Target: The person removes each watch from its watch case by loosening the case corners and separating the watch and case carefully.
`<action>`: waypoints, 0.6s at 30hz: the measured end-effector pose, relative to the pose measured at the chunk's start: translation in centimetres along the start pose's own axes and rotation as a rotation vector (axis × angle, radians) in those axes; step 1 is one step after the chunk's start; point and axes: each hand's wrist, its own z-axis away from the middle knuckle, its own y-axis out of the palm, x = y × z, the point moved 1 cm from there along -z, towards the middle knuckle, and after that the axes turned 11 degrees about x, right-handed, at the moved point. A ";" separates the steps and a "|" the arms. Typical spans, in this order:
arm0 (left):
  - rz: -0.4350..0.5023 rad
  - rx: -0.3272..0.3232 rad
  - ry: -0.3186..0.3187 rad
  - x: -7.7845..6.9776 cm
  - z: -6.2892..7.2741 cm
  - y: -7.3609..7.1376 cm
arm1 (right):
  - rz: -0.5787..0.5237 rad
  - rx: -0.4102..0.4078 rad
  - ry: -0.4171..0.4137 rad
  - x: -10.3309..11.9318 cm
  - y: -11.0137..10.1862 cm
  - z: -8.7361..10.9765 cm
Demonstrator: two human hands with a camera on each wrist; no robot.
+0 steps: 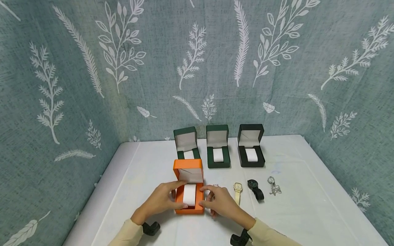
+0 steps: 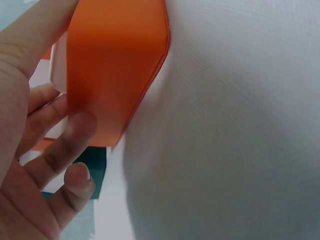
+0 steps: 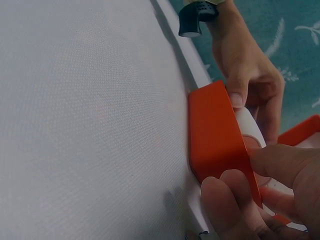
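An open orange watch box (image 1: pixel 189 212) stands on the table with its lid raised at the back and a white cushion (image 1: pixel 189 195) inside. My left hand (image 1: pixel 158 200) grips the box's left side, thumb at the front by the cushion and fingers toward the lid. On the opposite side, my right hand (image 1: pixel 221 201) holds the wall, its thumb over the rim (image 3: pixel 280 162) and other fingers curled outside. Behind the right hand a watch (image 1: pixel 216 185) is mostly hidden. To its right lie a gold watch (image 1: pixel 238 188), a black watch (image 1: pixel 253 184) and a silver chain watch (image 1: pixel 271 181).
Two open green watch boxes (image 1: pixel 227 160) (image 1: pixel 185 131) and an open black watch box (image 1: pixel 262 160) line the back of the white-covered table (image 1: pixel 138 164), each with a white cushion. A patterned grey-green cloth (image 1: pixel 215 68) hangs round the back and sides.
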 end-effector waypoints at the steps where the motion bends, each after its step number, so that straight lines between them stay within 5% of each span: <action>1: 0.013 0.007 -0.004 0.1 0.0 0.0 | 0.001 0.002 0.001 0.0 0.0 0.0; 7: -0.003 0.017 -0.004 0.2 0.0 0.2 | 0.005 0.007 0.002 0.2 0.0 0.1; 15: -0.300 0.028 0.023 -1.2 0.2 -0.2 | 0.016 0.003 0.010 0.4 -0.1 0.1; 18: -0.321 0.042 0.017 -1.2 0.3 -0.3 | 0.020 0.002 0.008 0.3 -0.1 0.0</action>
